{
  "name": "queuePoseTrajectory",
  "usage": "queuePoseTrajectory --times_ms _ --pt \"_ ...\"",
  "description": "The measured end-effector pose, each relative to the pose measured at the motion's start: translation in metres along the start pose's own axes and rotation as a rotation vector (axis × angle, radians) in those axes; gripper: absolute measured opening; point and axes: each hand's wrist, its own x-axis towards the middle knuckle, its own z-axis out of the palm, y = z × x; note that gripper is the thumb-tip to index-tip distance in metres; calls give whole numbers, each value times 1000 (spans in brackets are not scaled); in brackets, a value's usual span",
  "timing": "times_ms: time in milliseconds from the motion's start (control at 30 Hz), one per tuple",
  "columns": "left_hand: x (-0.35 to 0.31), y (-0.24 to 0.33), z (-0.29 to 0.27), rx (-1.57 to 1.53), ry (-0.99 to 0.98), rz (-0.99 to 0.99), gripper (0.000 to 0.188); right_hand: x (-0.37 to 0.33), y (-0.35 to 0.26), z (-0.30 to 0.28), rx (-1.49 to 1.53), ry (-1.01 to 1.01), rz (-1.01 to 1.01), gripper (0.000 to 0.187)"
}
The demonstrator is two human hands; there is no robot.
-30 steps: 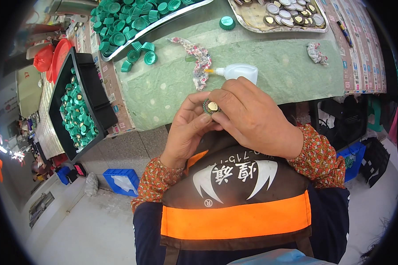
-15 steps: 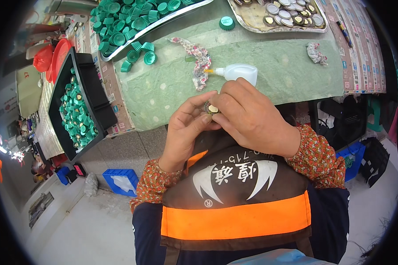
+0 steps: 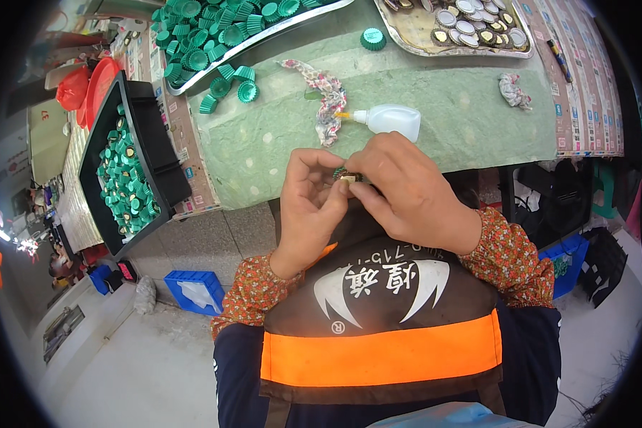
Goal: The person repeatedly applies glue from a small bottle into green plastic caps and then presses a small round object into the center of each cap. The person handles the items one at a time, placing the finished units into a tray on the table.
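Note:
In front of my chest my two hands meet over small parts. My left hand [image 3: 314,207] is closed, thumb and fingers pinching a small green bottle cap [image 3: 338,172], of which only the edge shows. My right hand [image 3: 406,189] pinches a dark-rimmed disc with a cream patch [image 3: 349,178] right against the cap. Fingers cover much of both, so I cannot tell whether one sits inside the other. Just beyond the hands a translucent squeeze bottle [image 3: 396,120] with a yellow tip lies on its side, its tip touching a crumpled floral rag [image 3: 328,107].
A metal tray [image 3: 264,41] heaped with green caps stands far left, with several loose caps [image 3: 221,87] beside it. Another tray [image 3: 442,51] holds dark-rimmed discs; a single cap [image 3: 372,39] lies nearby. A black bin [image 3: 144,167] of caps, a second rag [image 3: 513,91] and a pen [image 3: 560,60] flank the green cloth.
The left hand has turned, its fingers more curled, and a green cap edge now shows. The cream-patched disc has tilted and shifted slightly right. The whole view has shifted a little.

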Motion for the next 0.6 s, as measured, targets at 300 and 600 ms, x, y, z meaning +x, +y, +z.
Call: queuePoseTrajectory --times_ms 300,600 --pt "-3 3 2 47 -33 -16 40 0 -4 -7 367 -138 456 26" --pt "-1 6 1 -150 -83 -139 29 -4 -2 -1 536 -134 608 21"
